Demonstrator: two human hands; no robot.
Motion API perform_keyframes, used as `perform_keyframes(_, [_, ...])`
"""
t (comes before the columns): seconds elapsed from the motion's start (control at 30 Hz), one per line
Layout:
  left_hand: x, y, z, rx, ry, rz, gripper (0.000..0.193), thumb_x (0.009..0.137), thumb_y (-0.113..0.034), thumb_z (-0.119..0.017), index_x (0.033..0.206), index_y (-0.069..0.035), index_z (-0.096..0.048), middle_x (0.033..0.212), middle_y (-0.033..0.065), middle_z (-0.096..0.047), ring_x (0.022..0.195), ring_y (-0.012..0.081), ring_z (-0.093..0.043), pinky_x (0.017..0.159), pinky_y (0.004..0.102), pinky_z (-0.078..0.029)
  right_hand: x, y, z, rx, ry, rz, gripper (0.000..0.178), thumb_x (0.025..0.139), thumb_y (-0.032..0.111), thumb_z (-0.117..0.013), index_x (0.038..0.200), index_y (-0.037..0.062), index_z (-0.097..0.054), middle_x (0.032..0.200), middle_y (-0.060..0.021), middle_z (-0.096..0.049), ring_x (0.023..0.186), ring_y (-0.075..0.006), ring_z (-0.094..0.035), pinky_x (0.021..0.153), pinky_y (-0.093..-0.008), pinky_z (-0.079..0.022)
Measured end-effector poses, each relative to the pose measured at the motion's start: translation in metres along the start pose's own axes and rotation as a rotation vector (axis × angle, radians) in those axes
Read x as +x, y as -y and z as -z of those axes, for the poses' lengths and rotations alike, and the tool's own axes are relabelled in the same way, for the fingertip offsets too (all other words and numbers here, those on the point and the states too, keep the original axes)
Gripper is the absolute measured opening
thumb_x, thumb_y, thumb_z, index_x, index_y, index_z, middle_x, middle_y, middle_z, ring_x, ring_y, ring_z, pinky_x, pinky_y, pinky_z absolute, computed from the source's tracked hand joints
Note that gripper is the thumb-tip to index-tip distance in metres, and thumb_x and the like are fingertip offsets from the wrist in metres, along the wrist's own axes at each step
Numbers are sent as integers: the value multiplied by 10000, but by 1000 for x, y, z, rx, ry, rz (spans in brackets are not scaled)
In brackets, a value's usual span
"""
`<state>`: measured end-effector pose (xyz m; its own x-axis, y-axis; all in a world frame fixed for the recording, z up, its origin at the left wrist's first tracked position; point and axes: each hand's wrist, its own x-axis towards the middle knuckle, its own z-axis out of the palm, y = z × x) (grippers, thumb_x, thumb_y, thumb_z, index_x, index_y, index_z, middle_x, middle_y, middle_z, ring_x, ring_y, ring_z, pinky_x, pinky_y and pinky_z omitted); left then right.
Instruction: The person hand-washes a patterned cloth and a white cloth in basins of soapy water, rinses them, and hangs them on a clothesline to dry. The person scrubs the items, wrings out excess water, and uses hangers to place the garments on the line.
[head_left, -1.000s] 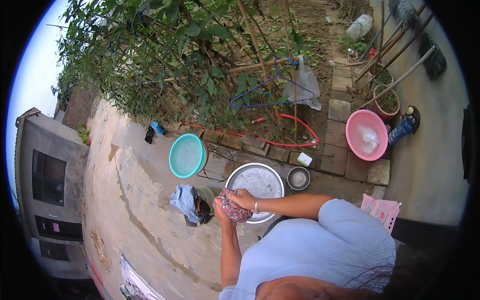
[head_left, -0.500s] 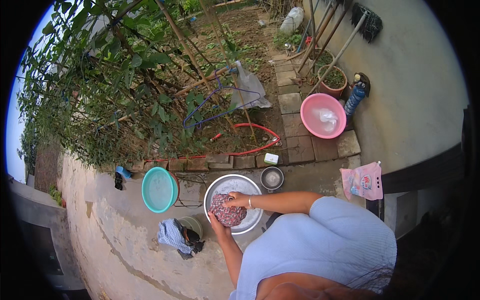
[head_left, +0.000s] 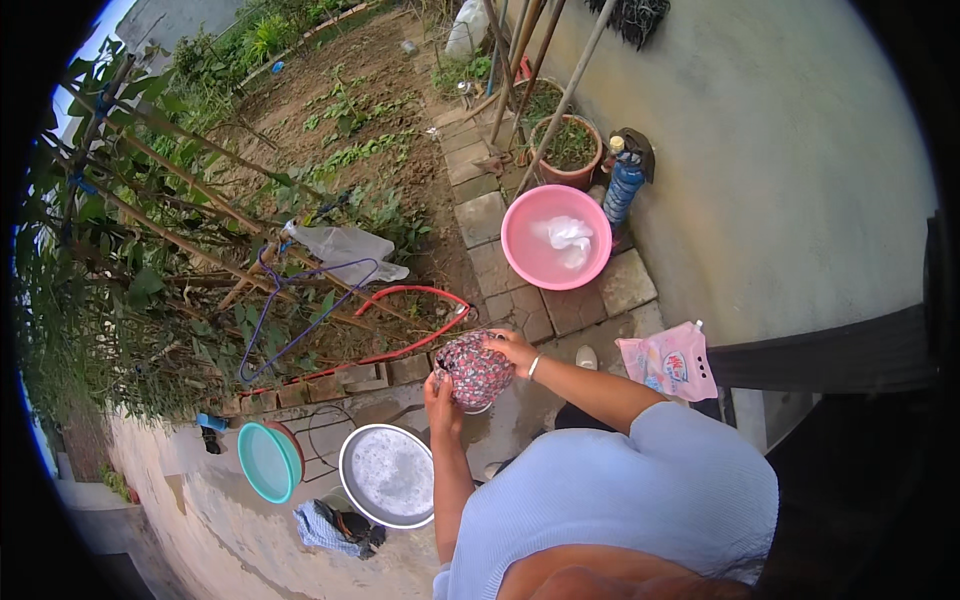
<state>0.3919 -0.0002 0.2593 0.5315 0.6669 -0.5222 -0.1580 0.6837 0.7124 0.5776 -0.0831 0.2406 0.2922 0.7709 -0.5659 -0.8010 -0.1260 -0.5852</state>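
Between my two hands is a bunched-up floral cloth (head_left: 473,372), patterned in red, white and dark tones. My left hand (head_left: 443,402) grips its lower left side, and my right hand (head_left: 514,352) grips its upper right side. The cloth hangs in the air, apart from the wide metal basin (head_left: 345,482) of sudsy water to the lower left. Under the cloth, a bit of a small pot's rim (head_left: 480,409) shows; the rest is hidden.
A pink basin (head_left: 508,250) with a white cloth in water stands ahead on the bricks. A teal basin (head_left: 298,455) and a bucket with draped clothes (head_left: 328,528) lie left. A pink pouch (head_left: 672,362) is at right. A red hose (head_left: 440,290) borders the garden.
Both hands have lifted the floral cloth out of the metal basin and carried it right and forward. The view has turned, so the pink basin now appears nearer the middle.
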Motion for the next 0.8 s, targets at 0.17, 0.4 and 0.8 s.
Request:
perform_keyframes(0.17, [120, 70, -120, 50, 51, 156, 156, 835, -96, -638, 880, -117, -491, 827, 6, -569, 759, 155, -575, 694, 369, -520, 50, 98, 137, 47, -221, 92, 512, 776, 152, -683, 1216, 8, -464, 887, -75, -609, 788, -140, -598, 676, -303, -504])
perform_keyframes(0.4, [274, 153, -238, 434, 61, 403, 148, 821, -142, -652, 873, -151, -514, 829, -24, -598, 733, 147, -585, 600, 389, -513, 109, 200, 280, 186, -292, 59, 162, 818, 103, -635, 960, 41, -589, 882, -42, -638, 810, -147, -628, 704, -315, -519])
perform_keyframes(0.8, [510, 312, -230, 596, 148, 303, 278, 800, -58, -661, 1068, -73, -590, 834, 12, -578, 673, 106, -565, 553, 239, -466, 284, 162, 444, -112, -816, 329, 71, 812, 47, -637, 866, 27, -596, 772, -5, -581, 665, -85, -541, 589, -259, -457])
